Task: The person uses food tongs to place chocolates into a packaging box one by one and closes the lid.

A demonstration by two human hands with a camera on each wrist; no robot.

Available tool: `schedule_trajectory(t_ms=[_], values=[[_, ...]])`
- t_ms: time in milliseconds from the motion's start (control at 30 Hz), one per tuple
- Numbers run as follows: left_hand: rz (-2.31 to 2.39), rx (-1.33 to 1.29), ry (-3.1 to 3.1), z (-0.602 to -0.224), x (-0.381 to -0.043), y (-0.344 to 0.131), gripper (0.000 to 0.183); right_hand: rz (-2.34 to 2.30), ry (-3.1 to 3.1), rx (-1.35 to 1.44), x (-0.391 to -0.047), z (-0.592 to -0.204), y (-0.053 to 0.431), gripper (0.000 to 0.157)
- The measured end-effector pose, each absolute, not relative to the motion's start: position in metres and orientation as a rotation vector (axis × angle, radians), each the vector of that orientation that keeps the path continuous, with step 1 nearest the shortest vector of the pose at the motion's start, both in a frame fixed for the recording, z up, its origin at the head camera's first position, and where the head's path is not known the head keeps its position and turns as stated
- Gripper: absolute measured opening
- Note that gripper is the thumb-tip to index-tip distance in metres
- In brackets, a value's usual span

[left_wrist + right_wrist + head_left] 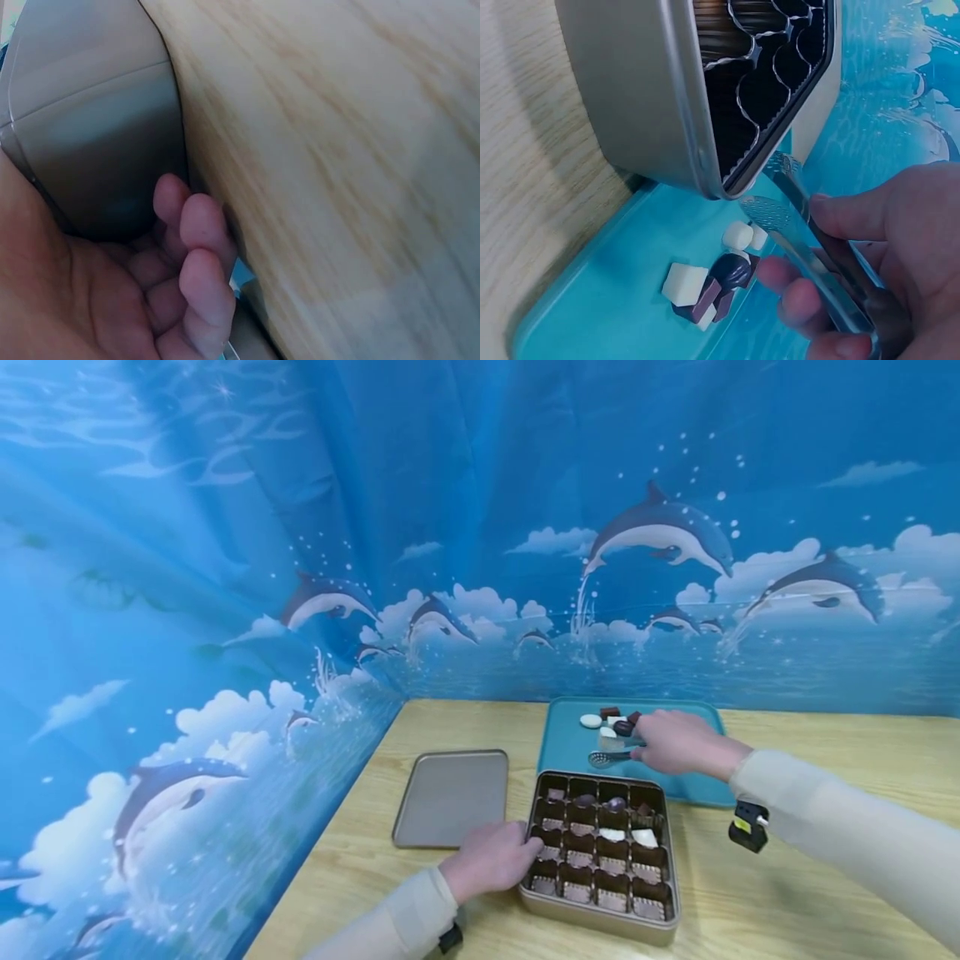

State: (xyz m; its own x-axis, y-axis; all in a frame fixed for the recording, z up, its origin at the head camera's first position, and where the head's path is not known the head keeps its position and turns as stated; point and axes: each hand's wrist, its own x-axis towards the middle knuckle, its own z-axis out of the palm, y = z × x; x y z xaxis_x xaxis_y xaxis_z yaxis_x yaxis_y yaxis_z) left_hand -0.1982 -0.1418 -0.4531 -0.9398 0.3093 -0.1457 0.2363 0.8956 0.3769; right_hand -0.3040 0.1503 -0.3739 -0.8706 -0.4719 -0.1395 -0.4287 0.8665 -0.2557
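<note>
A square metal box (592, 917) with a dark divided insert stands on the table. Several dark chocolates (585, 800) lie in its back row, and white pieces (643, 838) sit in the second row at the right. My left hand (491, 860) holds the box's left rim; in the left wrist view its other fingers (206, 225) curl loosely beside the box wall. Over the teal tray (558, 735) my right hand (678, 742) grips metal tongs (821, 277), their perforated tips spread apart with nothing between them. White and dark chocolates (730, 270) cluster on the tray near the tongs.
A flat grey metal lid (453, 797) lies left of the box on the wooden table (810, 777). Behind the table and along its left side hangs a blue curtain (480, 527) printed with dolphins. The tray lies directly behind the box.
</note>
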Motion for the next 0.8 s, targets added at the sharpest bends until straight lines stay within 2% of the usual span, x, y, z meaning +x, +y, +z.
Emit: schedule_trajectory(t_ms=[67, 200, 333, 800], values=[[0.539, 0.424, 2.853, -0.4526, -0.1976, -0.1418, 0.046, -0.305, 2.834, -0.684, -0.3051, -0.3745, 0.1481, 0.018], [0.552, 0.42, 2.835, -0.4526, -0.1975, -0.1417, 0.046, -0.292, 2.831, -0.663, -0.3063, -0.3755, 0.1451, 0.02], [0.54, 0.425, 2.849, -0.453, -0.1986, -0.1423, 0.046, -0.291, 2.84, -0.671, -0.3073, -0.3762, 0.1447, 0.015], [0.558, 0.433, 2.851, -0.4518, -0.1969, -0.1417, 0.046, -0.34, 2.895, -0.751, -0.3023, -0.3776, 0.1502, 0.024]])
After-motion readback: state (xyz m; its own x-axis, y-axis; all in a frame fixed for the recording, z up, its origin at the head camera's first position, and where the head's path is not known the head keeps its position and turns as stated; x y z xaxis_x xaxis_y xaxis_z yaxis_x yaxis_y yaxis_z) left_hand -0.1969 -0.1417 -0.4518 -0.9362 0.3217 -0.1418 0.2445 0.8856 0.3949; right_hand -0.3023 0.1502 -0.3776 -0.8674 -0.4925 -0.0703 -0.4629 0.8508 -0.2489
